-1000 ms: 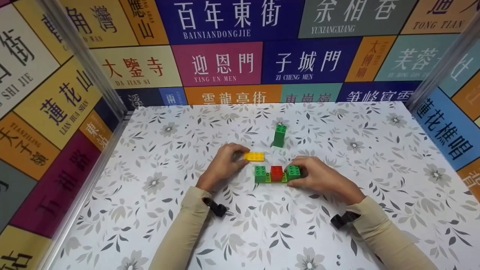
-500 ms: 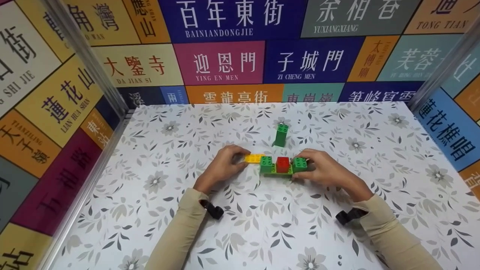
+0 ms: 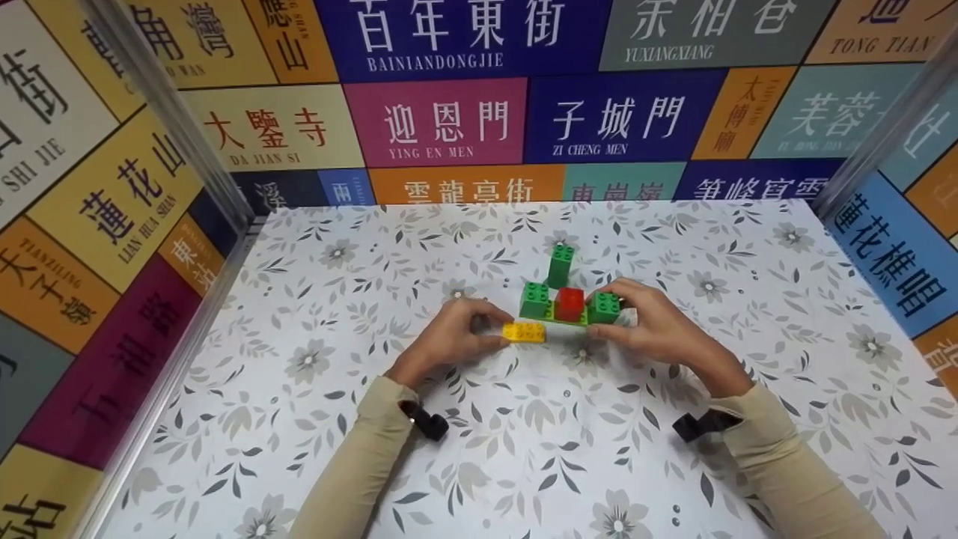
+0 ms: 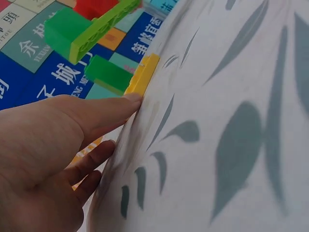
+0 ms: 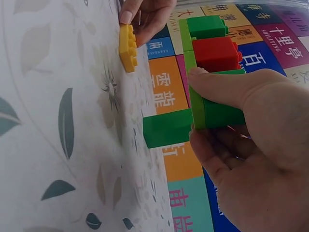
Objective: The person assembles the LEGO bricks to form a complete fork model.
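My left hand (image 3: 458, 331) pinches one end of a yellow toy building brick (image 3: 524, 332), thumb on its near side; in the left wrist view this brick lies down at the tabletop. Held up off the table by my right hand (image 3: 658, 322) is a lime-green plate (image 5: 198, 113). It carries a green brick (image 3: 534, 299) on its left end, a red brick (image 3: 569, 304) in the middle and another green brick (image 3: 603, 307) on its right end. My right thumb and fingers grip that right end. The plate hangs behind the yellow brick and a little to its right.
Just behind the raised plate, a tall green block (image 3: 560, 268) stands upright on the table. A white cloth with grey leaves and flowers covers the table (image 3: 299, 419). Colourful panels with lettering (image 3: 434, 123) wall in the back and both sides.
My right hand has lifted the plate with its bricks and carried it away from me, past the yellow brick. My left hand has slid the yellow brick slightly right and nearer. The tall green block stayed put.
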`<state>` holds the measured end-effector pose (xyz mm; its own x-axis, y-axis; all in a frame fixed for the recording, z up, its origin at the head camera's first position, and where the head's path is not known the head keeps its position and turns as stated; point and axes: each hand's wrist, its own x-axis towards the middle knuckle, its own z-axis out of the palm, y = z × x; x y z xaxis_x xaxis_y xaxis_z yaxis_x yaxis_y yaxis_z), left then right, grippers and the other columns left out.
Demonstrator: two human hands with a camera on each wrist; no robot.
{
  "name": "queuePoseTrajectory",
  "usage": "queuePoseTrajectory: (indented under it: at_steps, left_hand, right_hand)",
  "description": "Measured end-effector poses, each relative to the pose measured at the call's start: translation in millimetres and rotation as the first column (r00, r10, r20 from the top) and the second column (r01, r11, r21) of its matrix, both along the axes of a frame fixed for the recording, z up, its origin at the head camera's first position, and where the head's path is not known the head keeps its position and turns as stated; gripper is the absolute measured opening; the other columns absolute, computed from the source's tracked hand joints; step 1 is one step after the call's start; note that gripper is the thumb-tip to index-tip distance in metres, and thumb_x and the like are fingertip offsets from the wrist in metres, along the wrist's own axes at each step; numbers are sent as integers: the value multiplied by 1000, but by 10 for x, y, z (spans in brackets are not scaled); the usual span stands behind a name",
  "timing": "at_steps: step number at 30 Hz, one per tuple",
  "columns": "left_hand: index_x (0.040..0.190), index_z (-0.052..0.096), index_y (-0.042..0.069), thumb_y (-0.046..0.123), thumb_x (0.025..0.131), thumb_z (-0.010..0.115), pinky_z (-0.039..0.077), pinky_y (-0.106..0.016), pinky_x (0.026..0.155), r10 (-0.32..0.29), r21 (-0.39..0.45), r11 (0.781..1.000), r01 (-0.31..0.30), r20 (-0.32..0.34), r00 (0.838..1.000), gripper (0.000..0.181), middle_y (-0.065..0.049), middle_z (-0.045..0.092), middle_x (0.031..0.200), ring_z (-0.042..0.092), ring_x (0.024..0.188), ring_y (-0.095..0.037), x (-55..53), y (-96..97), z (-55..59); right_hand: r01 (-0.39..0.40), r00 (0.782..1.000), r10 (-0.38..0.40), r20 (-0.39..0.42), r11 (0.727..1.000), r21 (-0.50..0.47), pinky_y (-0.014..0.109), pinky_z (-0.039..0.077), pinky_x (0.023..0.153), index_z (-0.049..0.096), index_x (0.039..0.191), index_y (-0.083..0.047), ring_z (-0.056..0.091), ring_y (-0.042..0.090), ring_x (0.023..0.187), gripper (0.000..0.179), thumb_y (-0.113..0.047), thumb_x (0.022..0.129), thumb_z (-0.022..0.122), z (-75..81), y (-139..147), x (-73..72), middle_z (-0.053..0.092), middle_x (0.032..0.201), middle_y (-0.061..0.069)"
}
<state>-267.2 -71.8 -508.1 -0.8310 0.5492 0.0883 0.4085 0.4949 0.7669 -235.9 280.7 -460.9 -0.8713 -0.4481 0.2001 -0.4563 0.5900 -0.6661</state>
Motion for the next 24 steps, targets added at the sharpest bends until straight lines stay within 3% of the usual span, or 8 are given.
queuePoseTrajectory:
  at_steps: [4,12,19,24]
  left_hand:
    - [122,82,18,21,88,92,57,-32,95,-36,6,999,36,-20,999,35,7,81,119,71,106,-10,51,96,-4]
    - [123,82,18,25,89,91,53,-24,75,-73,7,997,73,-57,996,35,5,81,111,67,86,-13,148,293,-25]
    - [130,76,11,26,88,93,59,-31,91,-30,55,998,30,3,1000,48,-6,78,119,71,102,-19,137,262,-20]
    - [142,68,15,31,91,90,62,-38,100,9,224,974,-20,51,999,57,-4,74,136,74,111,-23,104,180,57]
  right_hand:
    - [14,1000,-14,5,999,-32,50,57,104,71,129,-9,68,20,113,44,-26,93,88,52,-28,16,74,118,2]
    - [21,1000,-21,-2,998,-60,51,58,106,69,132,-10,72,23,109,45,-25,94,88,88,-27,47,76,121,1]
    - [2,1000,-2,0,998,-67,51,58,106,69,131,-11,72,19,110,45,-26,94,88,84,-35,44,76,121,0]
    - [-9,1000,9,-1,997,-77,52,58,106,69,131,-8,72,19,109,46,-24,93,89,73,-50,46,76,118,-1]
